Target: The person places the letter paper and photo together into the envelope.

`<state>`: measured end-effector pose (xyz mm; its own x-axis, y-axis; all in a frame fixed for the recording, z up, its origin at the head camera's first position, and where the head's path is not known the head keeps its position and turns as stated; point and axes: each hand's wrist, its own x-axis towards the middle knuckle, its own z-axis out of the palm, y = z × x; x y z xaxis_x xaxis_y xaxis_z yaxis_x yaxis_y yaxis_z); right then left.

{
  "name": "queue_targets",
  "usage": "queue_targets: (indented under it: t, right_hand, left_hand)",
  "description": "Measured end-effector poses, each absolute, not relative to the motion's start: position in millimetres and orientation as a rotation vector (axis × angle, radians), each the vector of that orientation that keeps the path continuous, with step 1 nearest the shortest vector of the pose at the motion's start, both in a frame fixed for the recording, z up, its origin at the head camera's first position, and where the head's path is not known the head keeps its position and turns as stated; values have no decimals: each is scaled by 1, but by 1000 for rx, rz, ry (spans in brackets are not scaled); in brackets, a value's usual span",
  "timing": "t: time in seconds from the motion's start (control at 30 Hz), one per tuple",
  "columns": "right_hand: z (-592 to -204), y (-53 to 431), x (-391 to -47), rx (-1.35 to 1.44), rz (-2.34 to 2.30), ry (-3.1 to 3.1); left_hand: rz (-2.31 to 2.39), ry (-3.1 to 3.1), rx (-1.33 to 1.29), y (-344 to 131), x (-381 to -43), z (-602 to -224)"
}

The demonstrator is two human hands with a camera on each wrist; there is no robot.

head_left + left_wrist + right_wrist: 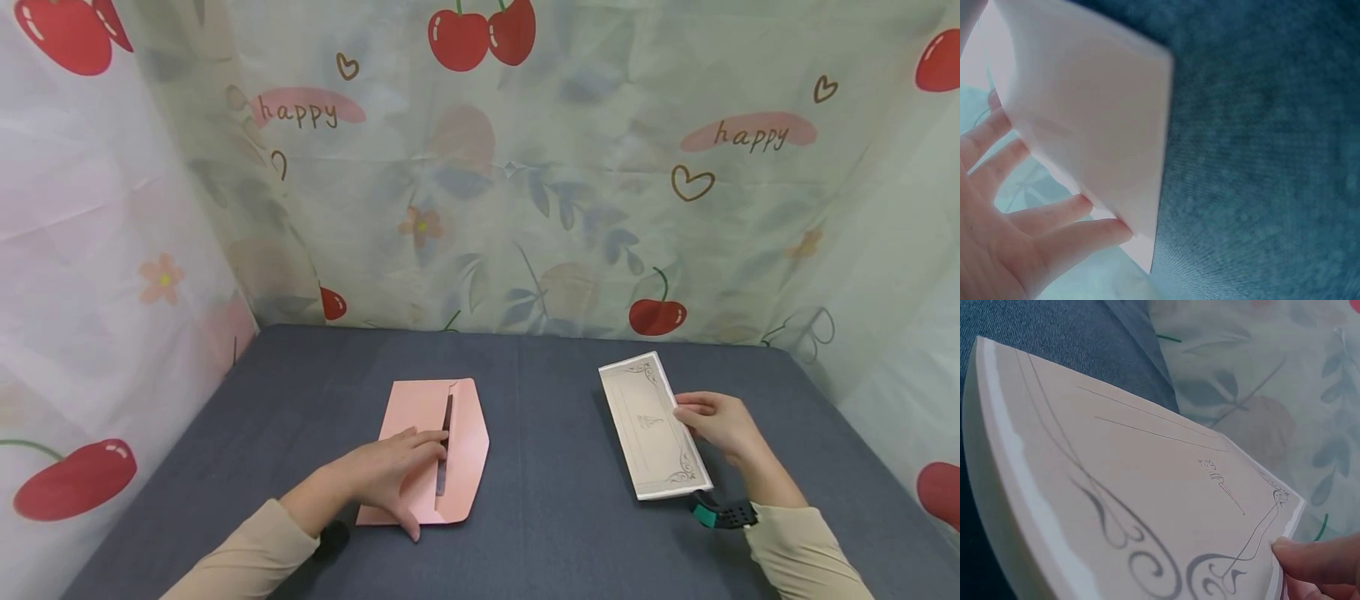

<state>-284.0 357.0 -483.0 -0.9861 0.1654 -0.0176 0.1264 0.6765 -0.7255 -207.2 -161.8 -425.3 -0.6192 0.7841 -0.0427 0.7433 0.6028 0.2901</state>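
Pink envelope (472, 450) on tabletop (543, 433), card (648, 425) held well apart
Head: steadying stage, I'd guess; next move probably wants card squared to slit (441, 477). Left wrist: left fingers (1054, 216) spread along envelope edge. Right wrist: right fingers (1316, 559) pinching card.

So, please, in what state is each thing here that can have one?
Pink envelope: open, flap folded out
Card: printed side up, pinched at one long edge
Left grip: fingers spread, touching the envelope
Right grip: pinching the card
Tablecloth: spread out
Curtain: hanging
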Motion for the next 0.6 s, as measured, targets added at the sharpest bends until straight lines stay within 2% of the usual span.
queue_targets:
  t: [0.33,0.6]
  right_hand:
    - [-483,340,-288,-216,1250,-2840]
    - [-483,328,-291,-190,1266,-2839]
  left_hand:
    - [359,2656,1251,-161,-208,-426]
    - [349,2686,1328,-163,-208,-427]
